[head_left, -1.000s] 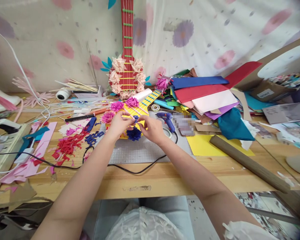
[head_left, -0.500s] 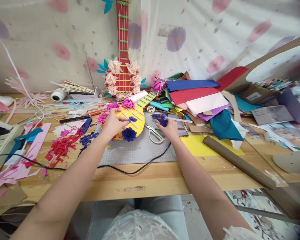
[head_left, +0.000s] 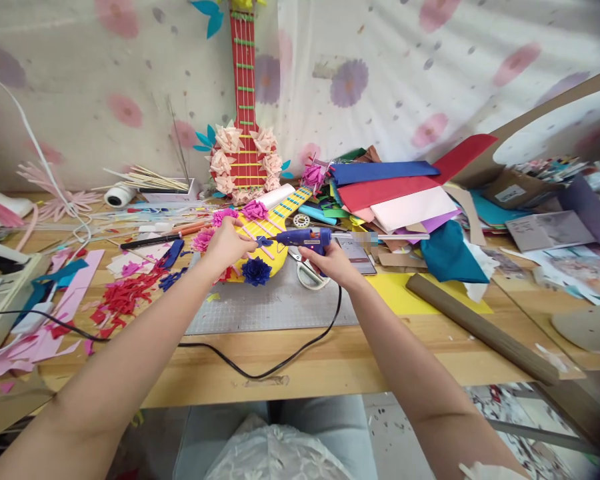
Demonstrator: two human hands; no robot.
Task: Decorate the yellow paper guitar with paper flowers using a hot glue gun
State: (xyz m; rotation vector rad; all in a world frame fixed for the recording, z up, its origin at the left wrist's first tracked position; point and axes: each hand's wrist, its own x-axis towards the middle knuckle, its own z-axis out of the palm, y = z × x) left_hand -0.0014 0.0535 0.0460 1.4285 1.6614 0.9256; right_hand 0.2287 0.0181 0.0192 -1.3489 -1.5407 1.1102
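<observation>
My right hand [head_left: 333, 261] is wrapped round a blue hot glue gun [head_left: 303, 239], its nozzle pointing left and a clear glue stick jutting from the back. The nozzle tip is close to a small dark blue paper piece [head_left: 265, 241], pinched in my left hand [head_left: 231, 245]. Both are over a yellow paper guitar [head_left: 278, 262] decorated with pink paper flowers [head_left: 255, 210] and a dark blue paper flower [head_left: 257, 271]. Whether the nozzle touches the blue piece I cannot tell. Scissors [head_left: 310, 275] lie partly under the glue gun.
A red paper guitar [head_left: 244, 80] leans upright at the back. Folded coloured paper [head_left: 395, 193] is heaped to the right, near a brown roll [head_left: 480, 327]. Red scraps [head_left: 130, 293] lie left. The glue gun's black cord [head_left: 280, 367] loops along the table's front.
My right hand has lifted the glue gun off the table and turned its nozzle left to the blue paper piece. The cord has shifted toward the front edge. My left hand has barely moved.
</observation>
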